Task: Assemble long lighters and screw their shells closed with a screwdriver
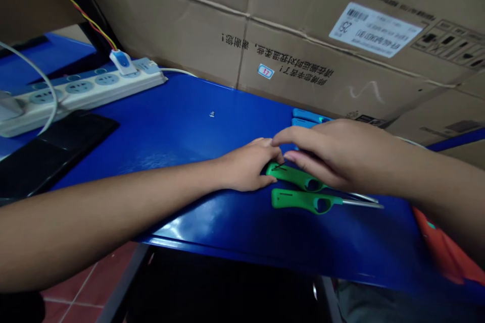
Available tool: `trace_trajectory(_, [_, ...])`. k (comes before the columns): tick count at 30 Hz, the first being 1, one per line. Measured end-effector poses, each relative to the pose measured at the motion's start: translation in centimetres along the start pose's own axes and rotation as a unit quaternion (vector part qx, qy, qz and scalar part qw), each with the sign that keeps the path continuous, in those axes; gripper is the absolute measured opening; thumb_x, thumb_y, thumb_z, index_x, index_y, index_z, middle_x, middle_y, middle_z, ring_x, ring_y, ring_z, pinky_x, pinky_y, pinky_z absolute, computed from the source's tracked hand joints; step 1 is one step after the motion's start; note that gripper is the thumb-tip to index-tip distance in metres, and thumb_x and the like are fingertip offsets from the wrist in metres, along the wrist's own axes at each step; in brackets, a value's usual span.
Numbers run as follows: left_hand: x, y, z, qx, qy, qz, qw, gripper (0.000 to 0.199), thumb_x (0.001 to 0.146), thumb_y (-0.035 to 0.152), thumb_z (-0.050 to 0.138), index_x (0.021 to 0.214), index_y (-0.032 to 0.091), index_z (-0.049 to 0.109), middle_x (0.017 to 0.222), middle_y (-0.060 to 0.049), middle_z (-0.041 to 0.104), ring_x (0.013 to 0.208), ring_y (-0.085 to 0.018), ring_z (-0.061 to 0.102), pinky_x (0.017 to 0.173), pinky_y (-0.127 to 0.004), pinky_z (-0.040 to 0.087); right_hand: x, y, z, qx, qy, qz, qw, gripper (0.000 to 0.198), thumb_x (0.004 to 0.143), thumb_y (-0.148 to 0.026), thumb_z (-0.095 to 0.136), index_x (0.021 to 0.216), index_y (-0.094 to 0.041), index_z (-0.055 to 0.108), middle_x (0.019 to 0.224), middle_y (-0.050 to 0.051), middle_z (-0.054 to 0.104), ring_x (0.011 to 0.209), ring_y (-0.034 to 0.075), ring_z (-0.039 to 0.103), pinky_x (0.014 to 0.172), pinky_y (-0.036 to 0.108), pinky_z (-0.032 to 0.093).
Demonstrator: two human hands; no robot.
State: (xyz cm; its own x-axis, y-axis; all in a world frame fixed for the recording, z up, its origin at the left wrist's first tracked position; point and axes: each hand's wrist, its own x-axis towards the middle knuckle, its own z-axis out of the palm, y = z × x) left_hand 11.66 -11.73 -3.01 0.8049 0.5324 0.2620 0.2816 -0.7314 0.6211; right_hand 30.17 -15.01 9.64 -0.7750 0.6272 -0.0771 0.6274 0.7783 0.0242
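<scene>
My left hand [257,164] rests on the blue table, its thumb and fingers closed round the handle end of a green utility lighter [291,175]. From the right, my right hand [322,154] reaches over the lighters, thumb and index finger curled towards each other beside my left fingertips. A thin dark sliver shows at the handle end below them; whatever the right fingers pinch is hidden. Nearer to me lies a second green lighter [297,200] with a metal tube. Blue lighters [306,114] lie behind, partly covered by my right hand.
A large cardboard box [189,25] walls off the table's back. At left are a white power strip [94,86] with plugs and a black flat object [64,146]. A tiny metal piece [212,114] lies mid-table; something orange [443,247] is at right.
</scene>
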Motion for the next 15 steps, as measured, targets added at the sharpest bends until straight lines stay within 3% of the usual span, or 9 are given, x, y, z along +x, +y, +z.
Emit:
trace_trajectory(3, [-0.05,0.16,-0.15,-0.006,0.0,-0.002,1.0,0.026,0.079,0.022,0.069,0.103,0.017,0.06,0.111,-0.009,0.064,0.111,-0.026,0.057,0.098,-0.042,0.046,-0.43,0.33,0.03,0.08,0.007,-0.051,0.995,0.038,0.092,-0.024,0.048,0.13,-0.021,0.05,0.109,0.007,0.068,0.09,0.02,0.063,0.072,0.03,0.043])
trace_trajectory(4, [-0.04,0.21,-0.2,-0.006,-0.003,-0.002,1.0,0.027,0.079,0.022,0.07,0.103,0.017,0.06,0.11,-0.009,0.064,0.11,-0.026,0.057,0.098,-0.042,0.047,-0.57,0.36,0.07,0.072,0.013,-0.051,0.996,0.038,0.092,-0.025,0.049,0.13,-0.02,0.051,0.108,0.008,0.068,0.09,0.021,0.063,0.071,0.031,0.043])
trace_trajectory(7, [0.0,0.28,-0.23,0.001,-0.008,-0.009,1.0,0.029,0.079,0.023,0.07,0.105,0.017,0.06,0.113,-0.009,0.063,0.114,-0.027,0.056,0.101,-0.043,0.045,-0.89,0.3,0.27,-0.025,0.023,0.002,0.999,0.036,0.097,-0.039,0.045,0.125,-0.02,0.056,0.077,0.005,0.067,0.066,0.022,0.059,0.056,0.031,0.033])
trace_trajectory(9, [-0.01,0.27,-0.16,0.006,-0.007,-0.012,1.0,0.03,0.08,0.024,0.07,0.107,0.018,0.061,0.116,-0.009,0.061,0.116,-0.027,0.055,0.102,-0.043,0.045,-0.96,0.22,0.4,-0.049,0.011,0.014,0.999,0.034,0.099,-0.042,0.041,0.123,-0.022,0.057,0.067,0.002,0.062,0.057,0.02,0.054,0.052,0.03,0.027])
trace_trajectory(15, [-0.13,0.16,0.11,0.032,-0.001,-0.014,0.999,0.035,0.081,0.028,0.07,0.113,0.017,0.06,0.112,-0.01,0.061,0.109,-0.027,0.056,0.097,-0.043,0.047,-0.77,0.04,0.09,0.003,-0.002,-0.076,0.997,0.017,0.086,-0.018,0.056,0.103,-0.021,0.059,0.086,0.004,0.063,0.077,0.02,0.056,0.064,0.031,0.037])
